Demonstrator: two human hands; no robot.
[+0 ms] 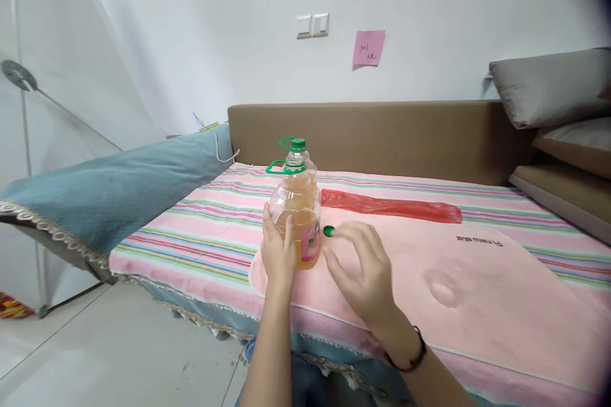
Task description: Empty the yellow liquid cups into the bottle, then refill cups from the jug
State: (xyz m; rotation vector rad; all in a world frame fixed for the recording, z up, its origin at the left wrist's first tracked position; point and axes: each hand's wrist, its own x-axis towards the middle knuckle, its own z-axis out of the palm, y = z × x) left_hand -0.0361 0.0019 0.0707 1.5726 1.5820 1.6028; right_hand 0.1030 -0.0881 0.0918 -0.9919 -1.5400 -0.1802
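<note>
Against a white wall (214,32), a brown backrest (372,140) rises behind a seat spread with a striped cover (191,235) and a pink mat (401,299). The hands are held apart: the front bottle (296,194), uncapped and upright at the mat's left end, is clasped at its near left side by the left hand (279,254); the right hand (363,264) is parted between thumb and index finger, the fingertip being placed at a green cap (328,231), though whether contact is made cannot be told. Behind, a capped rear bottle (310,168) is partly hidden. Farther right, a red plastic strip (391,205) is laid out, and grey cushions (548,89) are stacked.
</note>
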